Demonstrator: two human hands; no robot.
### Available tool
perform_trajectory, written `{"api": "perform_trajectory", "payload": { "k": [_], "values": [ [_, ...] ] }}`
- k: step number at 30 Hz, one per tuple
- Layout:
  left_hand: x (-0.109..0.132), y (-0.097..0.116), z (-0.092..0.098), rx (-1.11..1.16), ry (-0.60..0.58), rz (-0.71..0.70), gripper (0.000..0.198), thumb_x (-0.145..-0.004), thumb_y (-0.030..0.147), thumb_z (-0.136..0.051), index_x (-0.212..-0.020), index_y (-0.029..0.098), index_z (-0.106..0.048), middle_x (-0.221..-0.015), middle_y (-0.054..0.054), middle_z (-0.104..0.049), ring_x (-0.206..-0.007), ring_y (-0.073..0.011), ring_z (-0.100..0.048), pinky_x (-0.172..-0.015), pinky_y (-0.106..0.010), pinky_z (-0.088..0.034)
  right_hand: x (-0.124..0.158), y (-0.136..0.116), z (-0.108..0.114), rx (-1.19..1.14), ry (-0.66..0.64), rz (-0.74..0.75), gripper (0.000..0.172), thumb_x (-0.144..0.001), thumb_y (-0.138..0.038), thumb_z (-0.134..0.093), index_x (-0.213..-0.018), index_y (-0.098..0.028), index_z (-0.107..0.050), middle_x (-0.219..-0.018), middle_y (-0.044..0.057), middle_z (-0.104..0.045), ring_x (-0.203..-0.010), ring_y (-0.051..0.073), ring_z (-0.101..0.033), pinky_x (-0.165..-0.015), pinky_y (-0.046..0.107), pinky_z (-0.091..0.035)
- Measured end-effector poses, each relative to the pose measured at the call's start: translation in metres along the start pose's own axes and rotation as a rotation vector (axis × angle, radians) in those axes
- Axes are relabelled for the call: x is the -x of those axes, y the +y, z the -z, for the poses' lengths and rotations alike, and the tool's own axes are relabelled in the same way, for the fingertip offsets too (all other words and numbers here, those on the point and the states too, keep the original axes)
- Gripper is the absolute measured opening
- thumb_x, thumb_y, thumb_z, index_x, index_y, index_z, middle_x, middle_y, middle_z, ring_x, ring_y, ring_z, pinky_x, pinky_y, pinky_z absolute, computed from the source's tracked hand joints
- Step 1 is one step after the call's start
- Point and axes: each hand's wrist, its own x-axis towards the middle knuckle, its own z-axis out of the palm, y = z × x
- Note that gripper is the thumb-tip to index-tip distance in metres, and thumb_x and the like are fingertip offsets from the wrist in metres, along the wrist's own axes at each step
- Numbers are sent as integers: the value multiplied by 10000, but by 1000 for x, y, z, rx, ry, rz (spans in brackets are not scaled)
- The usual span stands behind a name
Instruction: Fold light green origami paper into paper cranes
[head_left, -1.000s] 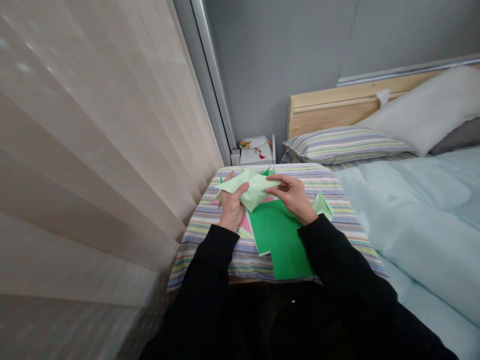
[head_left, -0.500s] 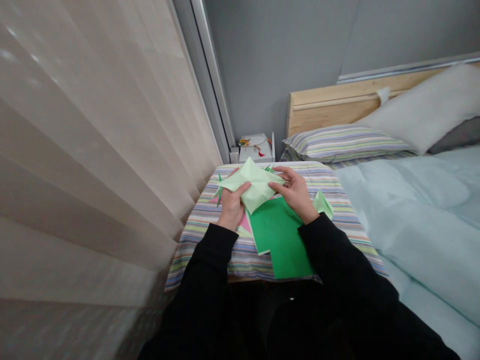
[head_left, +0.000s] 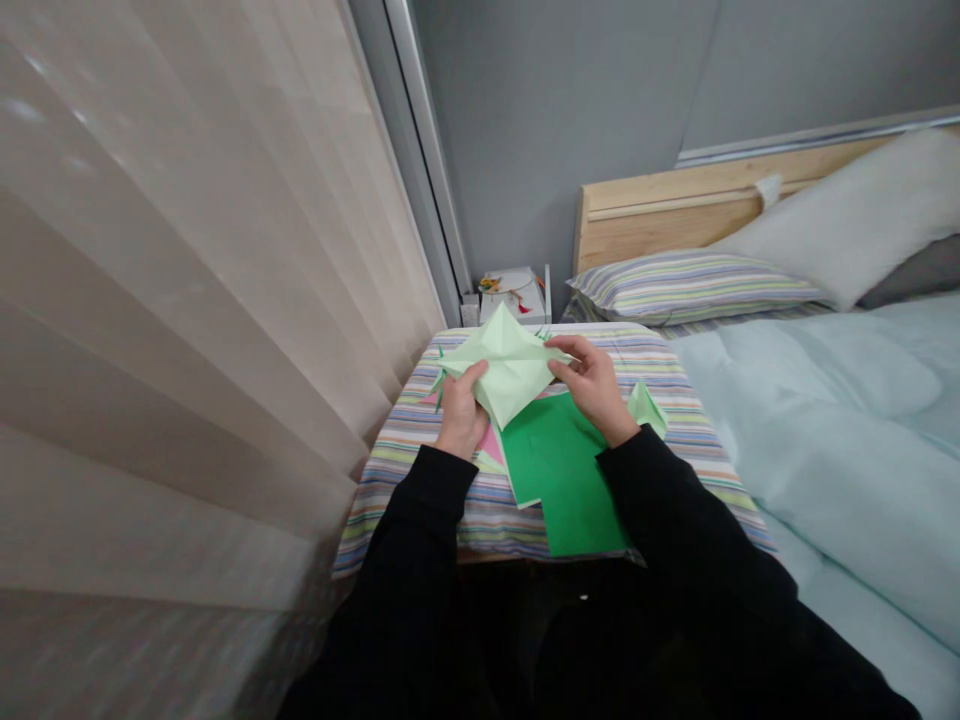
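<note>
A pale green sheet of paper (head_left: 506, 368), creased and partly folded, is held up between both hands above a striped cloth-covered surface (head_left: 420, 470). My left hand (head_left: 461, 415) pinches its left edge with thumb on top. My right hand (head_left: 592, 385) grips its right corner. Under the hands lie dark green paper sheets (head_left: 566, 475), with a pink sheet (head_left: 491, 445) peeking out at their left. A small folded pale green piece (head_left: 646, 408) lies just right of my right wrist.
A beige curtain (head_left: 187, 300) hangs close on the left. A bed with a pale blue duvet (head_left: 840, 430), a striped pillow (head_left: 694, 285) and a wooden headboard stands on the right. A white box (head_left: 514, 295) sits behind the striped surface by the grey wall.
The pale green paper has opened out wider and flatter, and risen a little. My right hand moved slightly to its right corner; my left hand kept its place.
</note>
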Motion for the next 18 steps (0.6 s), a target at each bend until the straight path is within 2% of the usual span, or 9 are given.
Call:
{"api": "perform_trajectory", "payload": {
  "k": [2,5,8,12,14,16,18],
  "values": [
    [2,-1,-2,-17,-39,-8,713,-613,166,-892,-1289,192,-668,-1121,-104,-801,-1081,-310,-750,-1006,-435,-570,1,-2,0,18,-27,13,212,-754,-320,-763,-953,-245,-760,-1037,52,-764,-1009,267,-676,-897,419,-540],
    [5,-2,-4,-69,-74,-50,782,-557,130,-924,-1294,188,-670,-1101,-108,-806,-1017,-309,-764,-970,-439,-587,1,-1,-1,25,-39,24,272,-724,-314,-805,-983,-239,-768,-1048,50,-772,-1036,268,-682,-997,436,-501],
    [5,-2,-3,-98,-39,-70,748,-553,142,-928,-1262,173,-693,-1050,-105,-814,-950,-293,-769,-939,-437,-598,1,1,-1,26,-6,20,300,-712,-306,-801,-993,-224,-736,-1009,51,-762,-984,259,-691,-972,435,-512],
    [3,0,-2,-70,31,-50,642,-575,210,-933,-1177,141,-721,-1024,-116,-812,-980,-306,-762,-952,-448,-588,-2,4,0,52,52,21,204,-691,-255,-772,-880,-226,-701,-948,32,-737,-991,252,-668,-999,434,-485],
    [4,2,-3,-12,-5,10,570,-636,314,-918,-1141,133,-724,-1069,-135,-801,-1069,-323,-744,-994,-454,-575,-2,5,1,60,57,8,123,-701,-248,-749,-807,-224,-694,-896,25,-727,-966,248,-660,-993,434,-477],
    [7,3,-5,42,-92,84,549,-698,390,-883,-1155,140,-711,-1135,-147,-785,-1175,-338,-707,-1041,-460,-555,-2,6,1,57,43,-18,68,-724,-261,-727,-768,-216,-701,-853,27,-723,-914,241,-659,-953,431,-487],
    [10,5,-7,50,-157,115,583,-703,329,-882,-1223,160,-682,-1179,-136,-774,-1234,-344,-679,-1074,-466,-539,-2,6,1,41,7,-47,90,-754,-290,-710,-785,-206,-725,-824,31,-722,-841,226,-656,-881,414,-510]
  ]
}}
